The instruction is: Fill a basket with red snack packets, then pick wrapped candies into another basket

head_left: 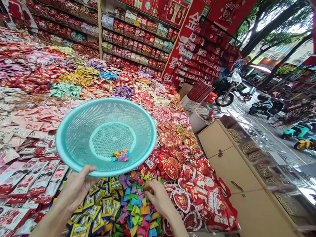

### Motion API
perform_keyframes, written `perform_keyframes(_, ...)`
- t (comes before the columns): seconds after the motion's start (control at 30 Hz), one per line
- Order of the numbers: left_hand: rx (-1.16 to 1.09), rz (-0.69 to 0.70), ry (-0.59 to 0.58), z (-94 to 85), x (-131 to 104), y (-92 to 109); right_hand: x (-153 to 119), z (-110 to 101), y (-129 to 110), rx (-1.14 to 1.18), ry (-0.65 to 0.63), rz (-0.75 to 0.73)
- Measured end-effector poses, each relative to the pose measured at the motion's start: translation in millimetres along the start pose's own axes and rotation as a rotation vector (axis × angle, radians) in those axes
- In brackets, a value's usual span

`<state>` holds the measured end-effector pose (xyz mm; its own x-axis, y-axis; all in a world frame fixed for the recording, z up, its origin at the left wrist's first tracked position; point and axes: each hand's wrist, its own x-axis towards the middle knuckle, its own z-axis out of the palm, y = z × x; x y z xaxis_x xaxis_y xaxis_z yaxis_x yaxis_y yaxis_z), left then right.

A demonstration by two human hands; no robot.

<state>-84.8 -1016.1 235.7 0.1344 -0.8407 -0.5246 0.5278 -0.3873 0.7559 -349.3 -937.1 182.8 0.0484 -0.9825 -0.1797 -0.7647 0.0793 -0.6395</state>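
My left hand (77, 187) grips the near rim of a turquoise plastic sieve basket (71, 120), thumb over the edge. The basket is held tilted above the sweets. Inside it, a small cluster of colourful wrapped candies (120, 155) rests on the mesh bottom. My right hand (157, 197) reaches down into a pile of bright multicoloured wrapped candies (136, 209), its fingers bent inward at the pile's edge. Whether a candy is between those fingertips is hidden. Beside that pile, under my left wrist, lie yellow-and-blue wrapped sweets (100, 208).
Packaged sweets (29, 116) cover the wide display. Red heart-shaped packets (180, 198) lie right of my hand. Tan cabinets (235, 176) topped with bins stand further right. Shelves of red goods (137, 33) line the back. Scooters (268, 104) and people are out on the street.
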Motion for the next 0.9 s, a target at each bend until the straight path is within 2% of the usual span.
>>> perform_keyframes(0.1,-0.001,0.018,0.015,-3.0,0,-3,-15,-9,-3,0.031,-0.009,0.022)
perform_keyframes(0.2,0.020,0.009,0.028,-4.2,1,-5,-34,-13,-6,0.084,-0.073,0.035)
perform_keyframes(0.33,0.010,0.019,-0.002,-5.8,6,-10,-49,-5,-7,0.092,-0.118,0.046)
perform_keyframes(0.57,0.047,0.011,-0.043,-6.1,6,-9,-45,15,-5,0.051,-0.078,0.011)
perform_keyframes(0.9,0.020,0.022,-0.128,-9.1,2,-11,-41,1,-4,0.152,-0.049,-0.003)
